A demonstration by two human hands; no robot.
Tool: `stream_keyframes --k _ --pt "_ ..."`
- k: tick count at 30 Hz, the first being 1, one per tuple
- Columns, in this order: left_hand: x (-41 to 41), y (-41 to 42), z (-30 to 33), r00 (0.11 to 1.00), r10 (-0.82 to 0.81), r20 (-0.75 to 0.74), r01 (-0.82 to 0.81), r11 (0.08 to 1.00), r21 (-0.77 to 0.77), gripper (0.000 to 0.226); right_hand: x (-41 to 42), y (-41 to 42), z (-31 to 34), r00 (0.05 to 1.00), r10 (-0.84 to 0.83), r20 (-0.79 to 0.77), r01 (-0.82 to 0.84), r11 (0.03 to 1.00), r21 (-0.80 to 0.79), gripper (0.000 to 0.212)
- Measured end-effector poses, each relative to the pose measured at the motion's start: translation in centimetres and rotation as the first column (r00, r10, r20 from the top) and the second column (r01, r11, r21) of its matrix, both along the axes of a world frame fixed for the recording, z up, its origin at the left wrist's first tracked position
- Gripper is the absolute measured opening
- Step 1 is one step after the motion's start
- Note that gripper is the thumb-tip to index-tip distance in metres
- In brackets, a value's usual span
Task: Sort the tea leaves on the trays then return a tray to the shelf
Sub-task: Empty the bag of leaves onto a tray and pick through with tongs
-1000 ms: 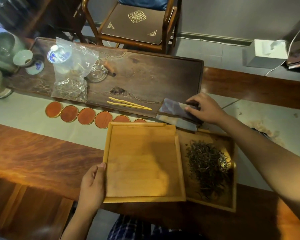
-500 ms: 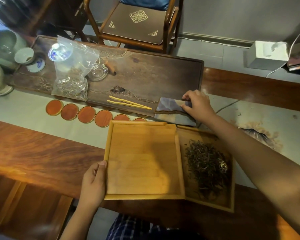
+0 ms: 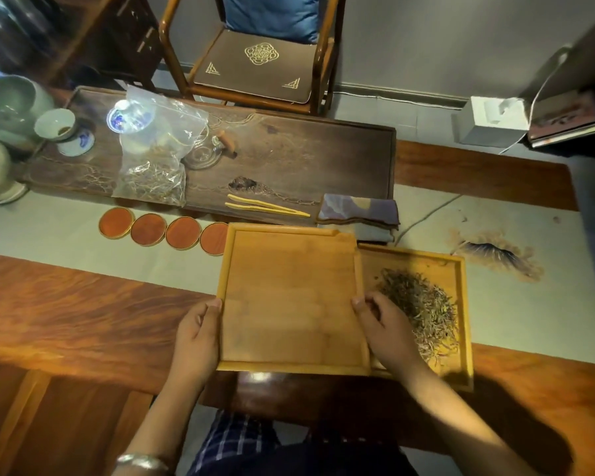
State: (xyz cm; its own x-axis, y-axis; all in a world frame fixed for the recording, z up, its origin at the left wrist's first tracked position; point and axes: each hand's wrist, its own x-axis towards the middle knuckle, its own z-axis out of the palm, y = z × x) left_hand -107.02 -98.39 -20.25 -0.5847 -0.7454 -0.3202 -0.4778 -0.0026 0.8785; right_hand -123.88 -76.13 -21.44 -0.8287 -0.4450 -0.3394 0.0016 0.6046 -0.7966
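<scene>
Your left hand (image 3: 198, 336) and right hand (image 3: 380, 324) curl around opposite edges of the empty square bamboo tray (image 3: 291, 297), seemingly to lift it off the leaf-filled tray (image 3: 461, 304).

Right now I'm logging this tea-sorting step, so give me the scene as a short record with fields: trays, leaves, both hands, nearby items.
empty tray: bare inside, lies partly over the second tray's left side
second tray: holds the tea leaves
tea leaves: loose heap, all in the second tray
left hand: grips the empty tray's left edge
right hand: at the empty tray's right edge, grip unclear
tongs: on the dark tea board
folded cloth: beyond the trays, untouched
coasters: row left of the trays
</scene>
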Motion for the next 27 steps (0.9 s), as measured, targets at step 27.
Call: stream_keyframes --k 27 --pt "9.9 -14.5 -5.8 0.868 -0.425 0.256 0.454 0.889 -0.063 0.036 15.2 -10.7 -3.7 0.965 -0.092 -0.247 0.180 0.915 0.362 0.018"
